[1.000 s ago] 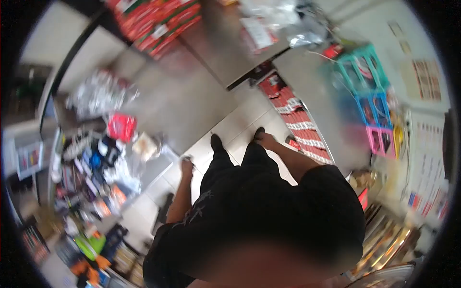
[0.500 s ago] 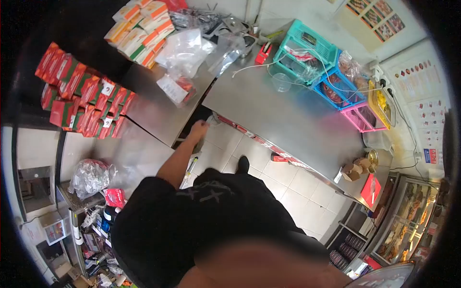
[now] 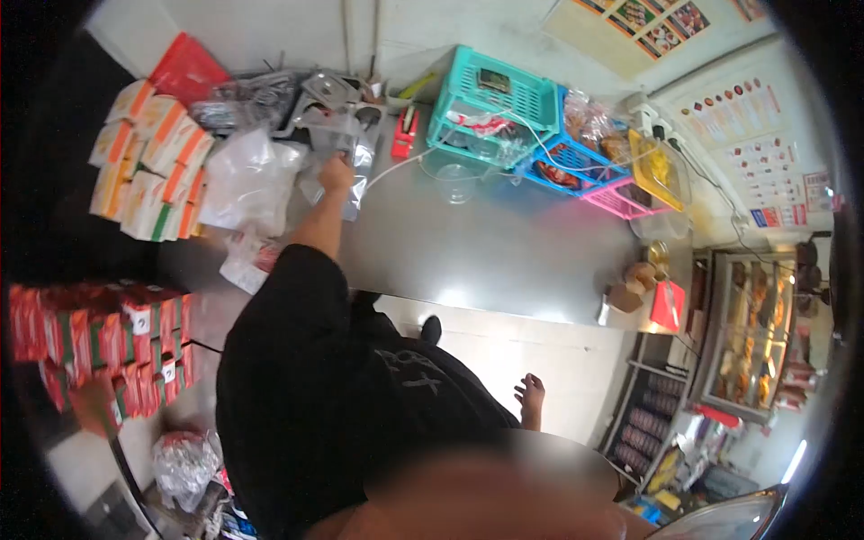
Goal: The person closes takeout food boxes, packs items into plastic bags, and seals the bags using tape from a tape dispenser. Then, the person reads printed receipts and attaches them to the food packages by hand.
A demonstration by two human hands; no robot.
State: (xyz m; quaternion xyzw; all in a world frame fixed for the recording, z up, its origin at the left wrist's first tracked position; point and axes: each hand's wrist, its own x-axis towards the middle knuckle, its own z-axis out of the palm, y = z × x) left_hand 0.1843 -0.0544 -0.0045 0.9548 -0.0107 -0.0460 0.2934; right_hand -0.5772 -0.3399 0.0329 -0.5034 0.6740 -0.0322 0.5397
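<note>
My left hand [image 3: 336, 173] reaches over the back of the metal counter [image 3: 468, 243]. Its fingers are closed on a clear plastic bag [image 3: 312, 187]. Around that hand lie more clear bags [image 3: 360, 166], with metal trays [image 3: 328, 90] behind them. A stack of white plastic bags [image 3: 252, 175] is to its left. A red tape dispenser [image 3: 404, 133] stands to its right. Low on my right side, my right hand [image 3: 531, 394] hangs over the floor with its fingers apart, holding nothing.
Coloured baskets, including a teal one [image 3: 495, 99], line the counter's back. Orange-and-white boxes [image 3: 148, 171] and red boxes [image 3: 108, 342] are stacked at left. A glass food cabinet [image 3: 747, 333] stands at right. The counter's front edge runs before my body.
My view has turned toward the counter's back wall. My left hand has moved from the counter's front gap up to the bags. My right hand, unseen half a second ago, now shows.
</note>
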